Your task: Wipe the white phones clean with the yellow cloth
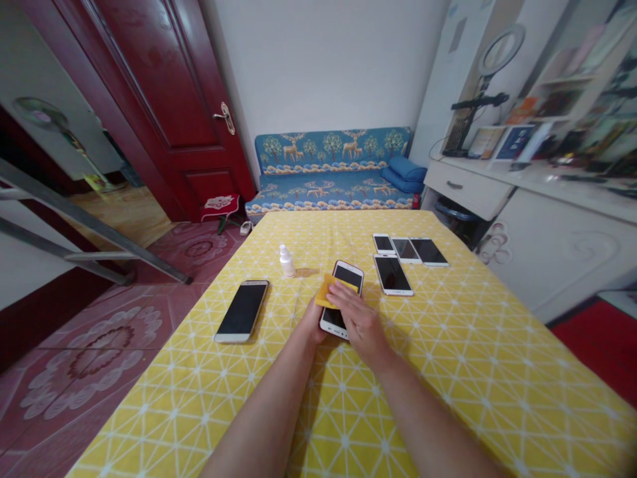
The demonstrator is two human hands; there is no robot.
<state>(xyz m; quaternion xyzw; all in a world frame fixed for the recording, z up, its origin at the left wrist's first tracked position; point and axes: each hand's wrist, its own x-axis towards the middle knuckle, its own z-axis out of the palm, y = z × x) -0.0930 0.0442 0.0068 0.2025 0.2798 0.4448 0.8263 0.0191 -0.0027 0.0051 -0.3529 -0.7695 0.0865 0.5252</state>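
A white smartphone (350, 273) with a dark screen is tilted slightly in front of me, above the yellow patterned tablecloth (343, 405). My left hand (315, 321) grips the phone by its left edge, its fingers partly hidden behind it. Across the middle of the screen lies a yellow cloth (324, 292). My right hand (359, 318) presses that cloth against the glass with its fingers together. Left of the phone a small white bottle (287, 261) stands upright with its cap on. Another smartphone (242, 312) lies face up at the left.
Several more phones lie grouped on the right of the table, the nearest a white phone (393, 275). Behind the table stands a blue patterned sofa (323, 180). A metal ladder (102, 255) leans at the left, and a white cabinet (537, 245) stands at the right.
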